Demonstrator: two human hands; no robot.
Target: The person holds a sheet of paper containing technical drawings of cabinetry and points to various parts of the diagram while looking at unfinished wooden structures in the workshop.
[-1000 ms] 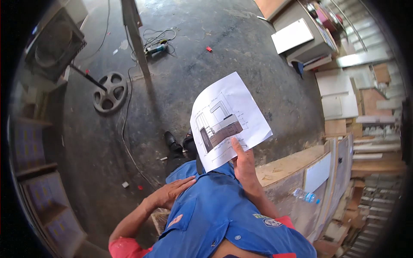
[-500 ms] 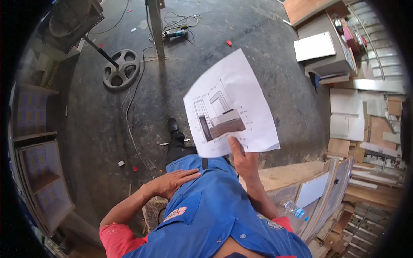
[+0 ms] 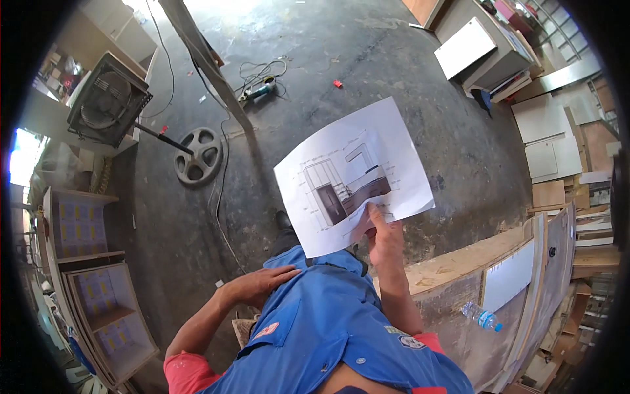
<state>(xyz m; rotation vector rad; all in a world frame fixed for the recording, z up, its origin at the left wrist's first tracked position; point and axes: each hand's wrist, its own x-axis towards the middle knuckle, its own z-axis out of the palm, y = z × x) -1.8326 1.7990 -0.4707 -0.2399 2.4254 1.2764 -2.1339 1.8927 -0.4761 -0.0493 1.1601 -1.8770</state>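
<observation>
A white paper sheet [image 3: 367, 141], printed with a dimensioned drawing of cabinets, is in my right hand [image 3: 386, 240]. The thumb lies across its lower edge, and the other fingers are hidden behind the paper. The sheet bows slightly, with its printed side toward me. My left hand [image 3: 268, 285] rests at my waist on the blue work shirt [image 3: 308, 315], fingers stretched out and holding nothing.
A pedestal fan [image 3: 108, 98] on a round base stands at left, near a post [image 3: 213, 72]. Beyond lies a corded angle grinder [image 3: 259, 90]. An open cabinet [image 3: 115, 318] stands left; a wooden bench [image 3: 453, 295] with a plastic bottle [image 3: 482, 316] is right.
My view has tilted and swung left, showing more of the fan and cabinet. The sheet has turned slightly in my right hand. My left hand stays at my waist.
</observation>
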